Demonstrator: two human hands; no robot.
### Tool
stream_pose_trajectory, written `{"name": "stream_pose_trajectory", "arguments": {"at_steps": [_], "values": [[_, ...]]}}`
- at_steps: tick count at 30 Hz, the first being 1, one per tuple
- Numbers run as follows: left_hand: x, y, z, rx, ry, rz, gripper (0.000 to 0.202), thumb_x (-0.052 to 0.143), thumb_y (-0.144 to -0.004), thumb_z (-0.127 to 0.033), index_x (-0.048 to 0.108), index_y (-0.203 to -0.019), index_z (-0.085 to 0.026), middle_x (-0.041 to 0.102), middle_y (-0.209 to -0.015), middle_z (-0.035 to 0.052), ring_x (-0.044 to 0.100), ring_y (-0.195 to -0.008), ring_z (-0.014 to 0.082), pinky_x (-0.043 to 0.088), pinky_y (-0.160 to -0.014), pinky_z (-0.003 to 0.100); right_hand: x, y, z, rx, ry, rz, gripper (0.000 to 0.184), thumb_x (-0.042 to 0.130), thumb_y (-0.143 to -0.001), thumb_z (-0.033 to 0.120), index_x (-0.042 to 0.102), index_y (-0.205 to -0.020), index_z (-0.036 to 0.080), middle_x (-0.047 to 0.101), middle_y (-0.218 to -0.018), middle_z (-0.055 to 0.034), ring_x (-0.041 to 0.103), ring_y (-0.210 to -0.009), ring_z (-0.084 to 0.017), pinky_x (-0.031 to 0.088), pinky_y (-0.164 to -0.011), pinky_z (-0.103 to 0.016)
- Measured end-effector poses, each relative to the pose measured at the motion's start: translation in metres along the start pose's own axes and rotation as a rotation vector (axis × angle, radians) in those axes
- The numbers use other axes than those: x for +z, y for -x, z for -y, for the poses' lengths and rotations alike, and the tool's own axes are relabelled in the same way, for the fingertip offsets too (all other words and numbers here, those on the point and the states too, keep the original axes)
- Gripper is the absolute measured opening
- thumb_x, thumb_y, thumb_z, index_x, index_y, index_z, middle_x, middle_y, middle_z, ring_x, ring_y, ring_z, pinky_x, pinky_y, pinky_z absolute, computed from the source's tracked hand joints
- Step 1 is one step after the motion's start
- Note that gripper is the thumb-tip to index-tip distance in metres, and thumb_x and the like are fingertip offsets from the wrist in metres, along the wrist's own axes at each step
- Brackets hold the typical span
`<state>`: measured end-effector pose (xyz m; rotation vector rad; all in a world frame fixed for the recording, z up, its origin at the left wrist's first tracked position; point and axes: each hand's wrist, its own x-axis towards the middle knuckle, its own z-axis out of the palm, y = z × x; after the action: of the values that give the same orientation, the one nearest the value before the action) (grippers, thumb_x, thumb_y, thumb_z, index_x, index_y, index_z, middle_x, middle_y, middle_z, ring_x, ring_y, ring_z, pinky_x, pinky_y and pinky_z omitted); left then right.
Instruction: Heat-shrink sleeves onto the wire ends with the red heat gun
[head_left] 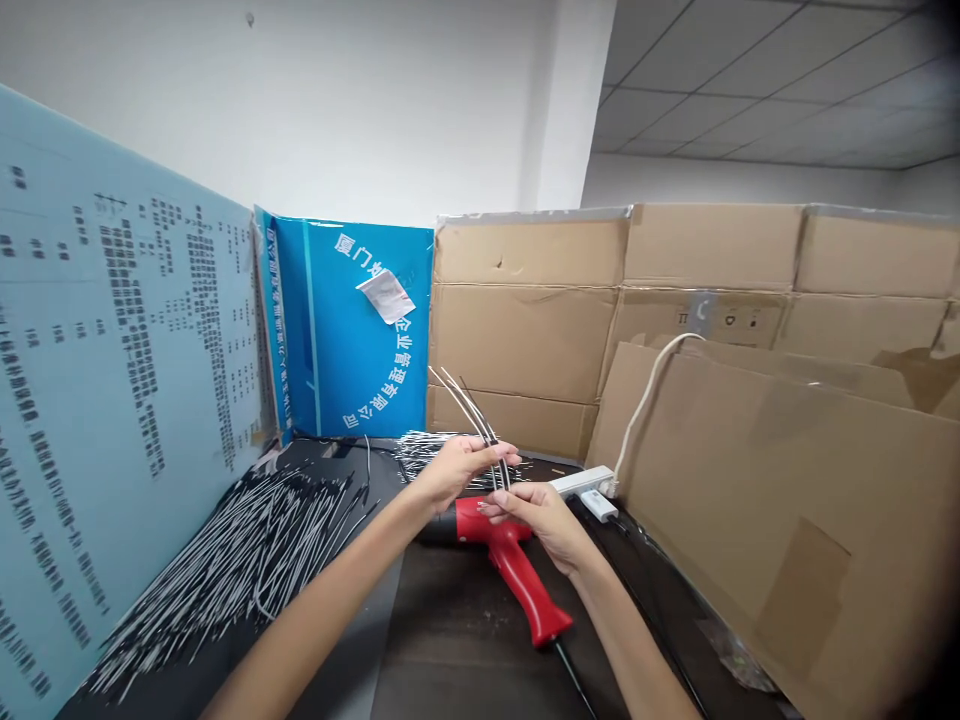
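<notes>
The left hand [454,472] and right hand [537,523] were both clamped on a few thin sheathed wires [477,424] at center frame, just above a red heat gun [516,564].

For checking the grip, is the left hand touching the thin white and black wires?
Touching: the head view shows the left hand closed around the thin white and black wires.
</notes>
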<state>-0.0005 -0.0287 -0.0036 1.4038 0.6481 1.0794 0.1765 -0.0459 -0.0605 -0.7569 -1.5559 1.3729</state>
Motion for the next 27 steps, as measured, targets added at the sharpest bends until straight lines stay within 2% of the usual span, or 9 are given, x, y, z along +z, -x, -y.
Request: {"name": "stream_pose_trajectory", "arguments": {"at_steps": [3,8,13,17,21,24,27], "values": [[-0.008,0.005,-0.016,-0.030,0.010,-0.041,0.044,0.081,-0.077,-0.045,0.077,-0.106,-0.012,0.075,-0.113,0.0157,0.066,-0.110,0.0233,0.045,-0.097,0.030,0.016,0.004,-0.001,0.004,-0.039,-0.001,0.036,0.078,-0.081,0.048,0.080,-0.084,0.012,0.079,-0.080,-0.0114,0.074,-0.078,-0.024,0.054,-0.082,-0.037],[-0.022,0.015,-0.044,-0.064,-0.166,-0.071,0.040,0.079,-0.080,-0.044,0.077,-0.106,-0.014,0.076,-0.111,0.0146,0.066,-0.112,0.0260,0.047,-0.095,0.031,0.042,0.009,-0.002,0.001,-0.153,-0.011,0.043,0.078,-0.079,0.053,0.080,-0.089,0.012,0.080,-0.085,-0.0133,0.075,-0.079,-0.025,0.057,-0.082,-0.039],[-0.029,0.022,-0.056,-0.061,-0.266,-0.089,0.038,0.078,-0.080,-0.044,0.078,-0.103,-0.013,0.077,-0.106,0.0152,0.068,-0.110,0.0288,0.047,-0.098,0.035,0.048,0.013,-0.003,-0.013,-0.104,0.036,0.042,0.073,-0.083,0.054,0.081,-0.088,0.013,0.080,-0.087,-0.0127,0.075,-0.082,-0.026,0.056,-0.083,-0.040],[-0.023,0.021,-0.051,-0.062,-0.295,-0.061,0.034,0.078,-0.080,-0.044,0.079,-0.096,-0.013,0.078,-0.102,0.0151,0.070,-0.107,0.0285,0.049,-0.097,0.036,0.041,0.013,-0.006,0.002,-0.042,0.128,0.041,0.075,-0.081,0.054,0.081,-0.091,0.014,0.080,-0.094,-0.0110,0.073,-0.093,-0.030,0.053,-0.090,-0.042],[-0.009,0.015,-0.034,-0.108,-0.234,0.004,0.034,0.080,-0.079,-0.042,0.078,-0.094,-0.012,0.077,-0.099,0.0153,0.071,-0.101,0.0265,0.053,-0.085,0.031,0.028,0.012,0.000,0.029,-0.145,0.166,0.053,0.087,-0.071,0.045,0.075,-0.115,0.018,0.077,-0.113,-0.0109,0.068,-0.113,-0.032,0.049,-0.100,-0.044],[-0.001,0.010,-0.017,-0.147,-0.164,0.048,0.034,0.080,-0.078,-0.043,0.076,-0.087,-0.011,0.076,-0.090,0.0136,0.070,-0.073,0.0178,0.051,-0.060,0.024,0.023,0.009,0.004,-0.031,-0.243,0.128,0.047,0.078,-0.081,0.049,0.075,-0.113,0.013,0.076,-0.113,-0.0142,0.067,-0.115,-0.031,0.045,-0.106,-0.046],[0.003,0.008,-0.005,-0.174,-0.150,0.106,0.037,0.077,-0.080,-0.047,0.074,-0.082,-0.009,0.069,-0.069,0.0073,0.050,-0.045,0.0074,0.035,-0.041,0.020,0.025,0.004,0.002,-0.067,-0.249,0.069,0.048,0.068,-0.088,0.056,0.079,-0.098,0.010,0.078,-0.100,-0.0159,0.071,-0.106,-0.030,0.046,-0.106,-0.047]]}}
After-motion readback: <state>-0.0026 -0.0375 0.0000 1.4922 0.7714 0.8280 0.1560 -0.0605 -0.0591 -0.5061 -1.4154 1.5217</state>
